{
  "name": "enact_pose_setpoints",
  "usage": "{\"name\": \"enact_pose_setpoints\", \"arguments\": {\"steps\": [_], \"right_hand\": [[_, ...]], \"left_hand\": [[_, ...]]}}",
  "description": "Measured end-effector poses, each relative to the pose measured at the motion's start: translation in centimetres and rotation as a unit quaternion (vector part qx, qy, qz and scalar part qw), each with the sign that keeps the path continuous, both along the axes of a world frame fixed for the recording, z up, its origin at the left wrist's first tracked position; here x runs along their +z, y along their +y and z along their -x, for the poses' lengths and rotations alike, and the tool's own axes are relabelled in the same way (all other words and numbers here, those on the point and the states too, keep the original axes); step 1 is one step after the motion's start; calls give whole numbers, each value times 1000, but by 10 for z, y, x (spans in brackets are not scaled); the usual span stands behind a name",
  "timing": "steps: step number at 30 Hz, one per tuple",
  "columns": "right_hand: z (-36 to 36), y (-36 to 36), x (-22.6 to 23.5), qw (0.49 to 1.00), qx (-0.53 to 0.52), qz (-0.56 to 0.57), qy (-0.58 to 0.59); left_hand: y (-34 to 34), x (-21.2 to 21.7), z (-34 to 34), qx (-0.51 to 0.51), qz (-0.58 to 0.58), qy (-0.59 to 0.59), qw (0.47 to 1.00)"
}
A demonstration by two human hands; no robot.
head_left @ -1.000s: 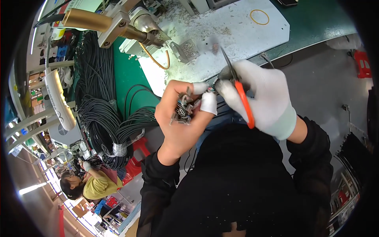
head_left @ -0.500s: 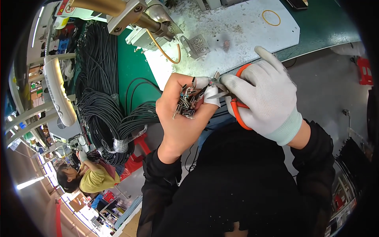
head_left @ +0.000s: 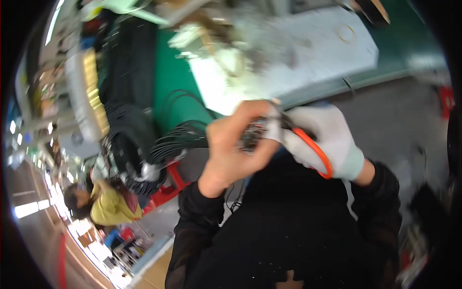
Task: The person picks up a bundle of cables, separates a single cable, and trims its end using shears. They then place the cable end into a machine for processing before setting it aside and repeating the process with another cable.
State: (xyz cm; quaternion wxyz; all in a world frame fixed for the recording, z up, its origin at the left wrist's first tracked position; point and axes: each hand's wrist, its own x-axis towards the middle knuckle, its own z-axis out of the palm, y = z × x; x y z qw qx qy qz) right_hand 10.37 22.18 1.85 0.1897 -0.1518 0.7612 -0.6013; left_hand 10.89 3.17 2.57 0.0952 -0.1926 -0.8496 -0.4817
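Observation:
My left hand (head_left: 233,149), bare but for white coverings on thumb and fingertip, is closed round a bundle of cable ends with small metal connectors (head_left: 253,135). Black cables (head_left: 180,139) run off from it to the left. In a white knit glove, my right hand (head_left: 325,139) grips scissors with orange handles (head_left: 317,153). Their blades point at the connector ends beside my left fingertips. Motion blur hides whether the blades touch anything.
A white board (head_left: 317,58) littered with scraps lies on the green table (head_left: 171,72), partly under a blurred machine. A thick hank of black cable (head_left: 130,67) hangs at the left by a lamp (head_left: 89,96). Red stools stand below; a person in yellow (head_left: 113,204) works farther left.
The view has shifted and blurred. My right index finger, stretched out before, is now folded in round the scissors, and the handles have turned. Both hands stay close together.

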Motion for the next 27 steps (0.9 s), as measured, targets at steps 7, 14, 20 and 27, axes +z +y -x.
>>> {"name": "enact_pose_setpoints", "arguments": {"steps": [7,14,20,27], "right_hand": [[-11,-10,-10,991,-123,25,-51],[10,-22,-4,946,-20,-158,282],[1,-13,-3,974,-24,-126,186],[22,-22,14,969,101,82,-212]], "left_hand": [[13,-9,-3,23,-146,-59,987],[-3,-8,-6,50,-184,-148,970],[-2,-17,7,5,-247,-193,950],[-22,7,1,45,-299,-337,891]]}}
